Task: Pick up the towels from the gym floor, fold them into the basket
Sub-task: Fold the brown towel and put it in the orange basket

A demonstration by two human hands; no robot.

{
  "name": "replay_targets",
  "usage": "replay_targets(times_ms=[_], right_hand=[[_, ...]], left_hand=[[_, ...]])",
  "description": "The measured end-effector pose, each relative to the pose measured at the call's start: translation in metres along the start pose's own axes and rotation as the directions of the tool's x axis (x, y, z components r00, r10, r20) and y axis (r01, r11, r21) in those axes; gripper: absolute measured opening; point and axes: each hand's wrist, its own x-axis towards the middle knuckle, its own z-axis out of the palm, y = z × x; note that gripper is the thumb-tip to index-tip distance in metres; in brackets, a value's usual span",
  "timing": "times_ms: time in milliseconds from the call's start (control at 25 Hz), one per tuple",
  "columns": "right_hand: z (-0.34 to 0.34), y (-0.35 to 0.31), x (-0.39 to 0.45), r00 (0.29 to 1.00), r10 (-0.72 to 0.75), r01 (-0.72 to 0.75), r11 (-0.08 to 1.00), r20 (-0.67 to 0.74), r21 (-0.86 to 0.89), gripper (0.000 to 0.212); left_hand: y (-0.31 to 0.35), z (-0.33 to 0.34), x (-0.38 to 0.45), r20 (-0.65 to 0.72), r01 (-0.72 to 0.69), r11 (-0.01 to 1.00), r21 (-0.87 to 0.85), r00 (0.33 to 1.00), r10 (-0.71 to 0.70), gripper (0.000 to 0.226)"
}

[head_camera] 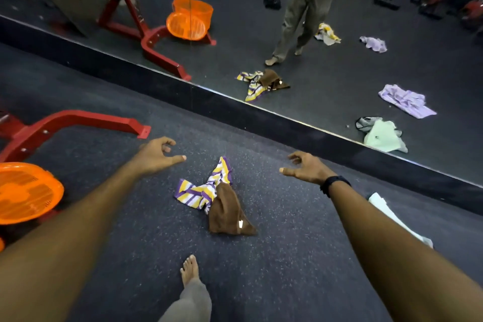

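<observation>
A striped purple, yellow and white towel (202, 189) lies crumpled on the dark floor in the middle. A brown towel (227, 213) lies partly over its right end. My left hand (156, 155) hovers up and to the left of them, fingers loosely curled, holding nothing. To the right of the towels my right hand (304, 167) hangs the same way, empty, with a black band on its wrist. The orange basket (24, 192) sits at the left edge, beside my left forearm.
A red machine frame (70, 124) stands behind the basket. A wall mirror (339, 60) runs diagonally across, reflecting more towels, the basket and me. A white cloth (384, 208) lies under my right forearm. My bare foot (190, 269) stands just below the towels.
</observation>
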Motion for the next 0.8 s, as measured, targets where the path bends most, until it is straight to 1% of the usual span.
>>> replay_targets(times_ms=[120,200,280,320,360,520,600,640,720,800], right_hand=[[0.005,0.003,0.088,0.999,0.048,-0.048,0.999,0.01,0.012,0.068],[0.018,0.006,0.12,0.998,0.058,-0.059,0.998,0.017,0.02,0.066],[0.054,0.026,0.187,0.993,0.081,-0.083,0.996,0.085,0.02,0.065],[0.06,0.028,0.191,0.993,0.083,-0.084,0.996,0.083,0.013,0.064],[0.077,0.034,0.208,0.989,0.094,-0.097,0.995,0.116,0.021,0.062],[0.181,0.094,0.322,0.96,0.13,-0.131,0.991,0.248,-0.014,0.061],[0.235,0.123,0.363,0.947,0.147,-0.142,0.989,0.286,-0.039,0.061],[0.264,0.14,0.383,0.942,0.152,-0.141,0.988,0.299,-0.056,0.055],[0.322,0.173,0.418,0.927,0.156,-0.135,0.987,0.342,-0.085,0.033],[0.371,0.196,0.443,0.916,0.193,-0.172,0.981,0.352,-0.089,0.026]], left_hand=[[-0.005,0.012,0.083,0.023,0.045,0.999,0.016,0.999,-0.045,0.052],[-0.008,0.027,0.112,0.064,0.029,0.999,0.028,0.997,-0.031,0.05],[-0.03,0.063,0.167,0.106,0.071,0.997,0.044,0.991,-0.075,0.05],[-0.031,0.069,0.167,0.131,0.065,0.997,0.051,0.989,-0.071,0.051],[-0.039,0.085,0.177,0.175,0.077,0.996,0.052,0.981,-0.085,0.053],[-0.123,0.184,0.258,0.26,0.148,0.986,0.074,0.952,-0.162,0.072],[-0.162,0.225,0.286,0.288,0.195,0.978,0.076,0.935,-0.209,0.064],[-0.184,0.246,0.3,0.293,0.219,0.973,0.074,0.928,-0.231,0.058],[-0.226,0.288,0.325,0.314,0.266,0.962,0.065,0.909,-0.273,0.047],[-0.262,0.323,0.342,0.33,0.292,0.954,0.062,0.896,-0.296,0.044]])
